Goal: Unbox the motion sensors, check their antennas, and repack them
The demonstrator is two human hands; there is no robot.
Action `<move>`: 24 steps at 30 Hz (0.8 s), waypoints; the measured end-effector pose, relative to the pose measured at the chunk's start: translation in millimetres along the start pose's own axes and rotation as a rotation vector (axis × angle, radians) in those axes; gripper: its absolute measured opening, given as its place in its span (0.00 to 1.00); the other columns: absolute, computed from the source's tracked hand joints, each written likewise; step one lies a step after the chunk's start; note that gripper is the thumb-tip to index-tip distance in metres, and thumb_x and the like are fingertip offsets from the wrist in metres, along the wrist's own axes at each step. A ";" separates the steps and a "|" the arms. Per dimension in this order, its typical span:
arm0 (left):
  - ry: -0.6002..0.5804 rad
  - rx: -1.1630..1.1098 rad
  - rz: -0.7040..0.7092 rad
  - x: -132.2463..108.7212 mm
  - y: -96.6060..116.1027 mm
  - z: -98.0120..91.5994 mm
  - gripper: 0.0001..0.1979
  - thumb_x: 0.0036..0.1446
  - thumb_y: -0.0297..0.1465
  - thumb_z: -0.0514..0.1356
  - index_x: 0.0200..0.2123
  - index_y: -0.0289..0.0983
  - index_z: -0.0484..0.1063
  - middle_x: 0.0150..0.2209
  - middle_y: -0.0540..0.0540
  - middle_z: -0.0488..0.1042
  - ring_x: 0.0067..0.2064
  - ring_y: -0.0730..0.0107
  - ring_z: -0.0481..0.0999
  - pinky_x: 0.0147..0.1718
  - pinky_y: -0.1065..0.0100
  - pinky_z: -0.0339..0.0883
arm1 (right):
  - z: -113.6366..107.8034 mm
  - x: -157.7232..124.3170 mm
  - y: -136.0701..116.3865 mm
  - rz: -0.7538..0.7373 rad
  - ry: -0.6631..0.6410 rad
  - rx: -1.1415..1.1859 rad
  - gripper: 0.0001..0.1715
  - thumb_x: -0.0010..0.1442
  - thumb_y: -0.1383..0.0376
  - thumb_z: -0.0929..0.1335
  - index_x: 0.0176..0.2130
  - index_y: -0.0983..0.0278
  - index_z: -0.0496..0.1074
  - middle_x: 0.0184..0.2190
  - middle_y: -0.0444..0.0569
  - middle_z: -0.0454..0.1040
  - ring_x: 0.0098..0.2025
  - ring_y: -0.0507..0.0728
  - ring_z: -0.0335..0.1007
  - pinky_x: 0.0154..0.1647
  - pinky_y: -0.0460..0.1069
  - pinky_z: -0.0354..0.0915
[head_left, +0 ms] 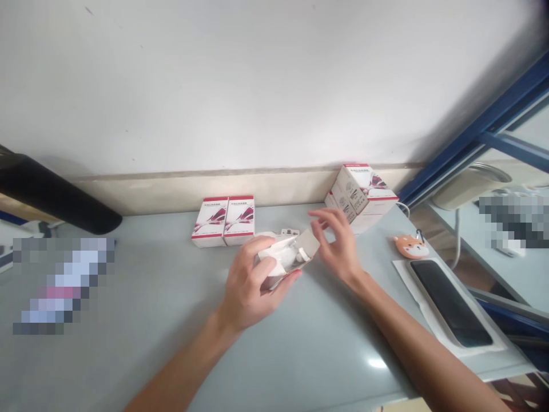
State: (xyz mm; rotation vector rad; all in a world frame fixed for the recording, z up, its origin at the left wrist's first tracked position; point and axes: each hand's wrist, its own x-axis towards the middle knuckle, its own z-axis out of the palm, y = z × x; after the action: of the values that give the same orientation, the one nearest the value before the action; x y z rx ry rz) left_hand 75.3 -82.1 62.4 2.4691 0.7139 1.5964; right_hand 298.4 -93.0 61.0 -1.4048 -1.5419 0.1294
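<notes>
My left hand (251,280) is wrapped round a small white carton (283,254) with its end flaps open, held just above the grey table (171,320). White contents show inside the opening. My right hand (337,240) hovers at the carton's open right end, fingers spread and slightly curled, fingertips near a cardboard flap (309,243). It holds nothing that I can see.
Two upright red-and-white boxes (223,220) stand side by side near the wall. A pile of similar boxes (362,194) sits at the back right. An orange animal-shaped charm (410,246) and a dark phone (450,309) on white paper lie at the right. A black arm-like object (55,197) juts in from the left.
</notes>
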 end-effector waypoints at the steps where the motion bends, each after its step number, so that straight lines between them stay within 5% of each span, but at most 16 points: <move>1: -0.001 -0.003 -0.007 -0.5 0.4 0.1 0.23 0.56 0.27 0.73 0.44 0.44 0.61 0.51 0.42 0.72 0.51 0.56 0.81 0.46 0.51 0.83 | -8.2 1.9 -7.4 -0.092 0.065 0.034 0.13 0.71 0.62 0.65 0.50 0.57 0.77 0.45 0.54 0.72 0.44 0.61 0.73 0.45 0.58 0.72; 3: 0.003 -0.009 0.000 -0.7 1.5 0.0 0.23 0.57 0.27 0.73 0.45 0.44 0.61 0.52 0.41 0.72 0.52 0.54 0.82 0.47 0.50 0.83 | -23.9 4.7 -20.5 -0.308 0.058 0.055 0.12 0.70 0.64 0.65 0.47 0.56 0.78 0.44 0.53 0.71 0.43 0.62 0.72 0.45 0.59 0.71; 5: 0.003 0.000 0.021 -0.3 2.9 -0.2 0.23 0.57 0.27 0.73 0.46 0.43 0.62 0.52 0.40 0.72 0.53 0.53 0.82 0.47 0.50 0.83 | -33.9 5.9 -27.9 -0.469 -0.103 -0.004 0.11 0.67 0.64 0.67 0.45 0.55 0.80 0.47 0.54 0.71 0.45 0.63 0.71 0.46 0.61 0.70; 8: 0.002 0.018 0.018 0.7 3.8 -0.4 0.23 0.57 0.27 0.73 0.46 0.44 0.62 0.52 0.42 0.72 0.53 0.54 0.81 0.47 0.51 0.83 | -36.9 6.0 -27.5 -0.507 -0.319 -0.059 0.11 0.67 0.64 0.68 0.47 0.56 0.80 0.51 0.54 0.71 0.49 0.65 0.70 0.49 0.62 0.69; 13: 0.006 0.012 0.024 3.5 1.8 -1.0 0.26 0.56 0.27 0.73 0.50 0.43 0.61 0.52 0.40 0.71 0.51 0.55 0.82 0.45 0.53 0.83 | -36.0 7.7 -25.5 -0.326 -0.410 0.079 0.06 0.69 0.64 0.69 0.47 0.59 0.75 0.51 0.54 0.74 0.49 0.63 0.72 0.52 0.60 0.69; 19: 0.024 0.022 0.048 6.4 0.7 -2.1 0.27 0.57 0.27 0.73 0.50 0.44 0.60 0.51 0.41 0.71 0.49 0.57 0.82 0.45 0.53 0.83 | -27.3 9.4 -18.1 -0.061 -0.066 0.103 0.03 0.70 0.64 0.69 0.44 0.57 0.75 0.44 0.50 0.78 0.43 0.59 0.75 0.45 0.55 0.70; 24: 0.016 0.015 0.046 2.7 0.5 -1.4 0.26 0.55 0.25 0.74 0.47 0.42 0.62 0.50 0.40 0.71 0.51 0.55 0.81 0.46 0.53 0.83 | -4.0 -0.1 13.3 0.152 -0.378 -0.348 0.15 0.66 0.70 0.68 0.51 0.60 0.77 0.46 0.53 0.80 0.45 0.63 0.78 0.45 0.55 0.69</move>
State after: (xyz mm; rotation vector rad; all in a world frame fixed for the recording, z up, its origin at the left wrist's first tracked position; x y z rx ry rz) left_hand 75.2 -81.6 65.4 2.5039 0.6789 1.6343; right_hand 310.4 -90.8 54.3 -1.8544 -1.8265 0.2383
